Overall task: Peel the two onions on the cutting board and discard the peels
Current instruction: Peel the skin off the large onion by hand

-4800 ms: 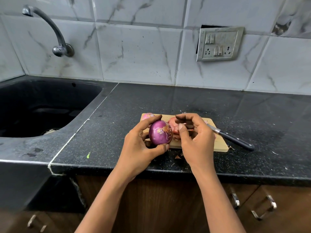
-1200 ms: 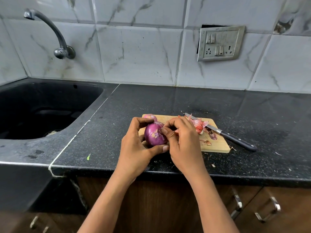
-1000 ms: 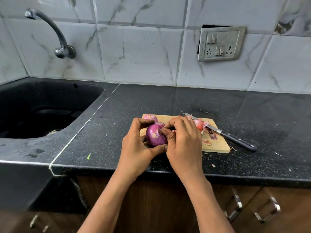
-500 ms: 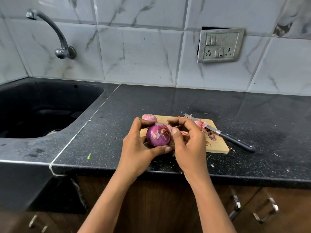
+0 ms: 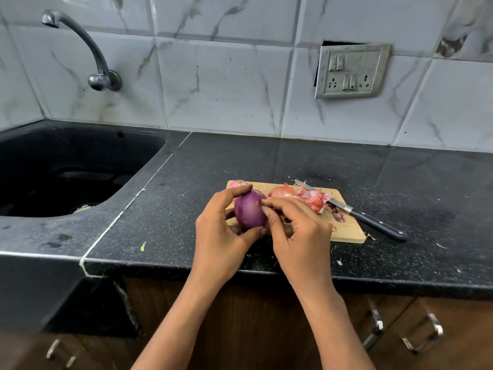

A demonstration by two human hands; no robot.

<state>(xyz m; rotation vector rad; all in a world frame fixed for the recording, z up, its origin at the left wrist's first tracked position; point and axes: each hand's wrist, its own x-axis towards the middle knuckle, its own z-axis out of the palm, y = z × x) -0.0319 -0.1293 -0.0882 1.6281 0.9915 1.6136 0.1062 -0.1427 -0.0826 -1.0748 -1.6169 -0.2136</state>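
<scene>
My left hand (image 5: 221, 231) grips a glossy purple onion (image 5: 249, 209) just above the near left end of the wooden cutting board (image 5: 346, 231). My right hand (image 5: 298, 231) lies against the onion's right side, thumb and forefinger on its surface; whether they pinch a strip of skin I cannot tell. A second onion (image 5: 238, 183), pale pink, sits at the board's far left corner, mostly hidden behind my left hand. A heap of pink-orange peels (image 5: 306, 197) lies on the middle of the board.
A black-handled knife (image 5: 373, 225) lies slanted across the board's right end, its blade under the peels. Small peel scraps dot the black counter (image 5: 186, 209) near its front edge. A dark sink (image 5: 66, 169) with a wall tap (image 5: 98, 76) is at the left.
The onion has been turned in my left hand and its near face now looks smooth and clean. My right hand came back from the peel heap to the onion's right side.
</scene>
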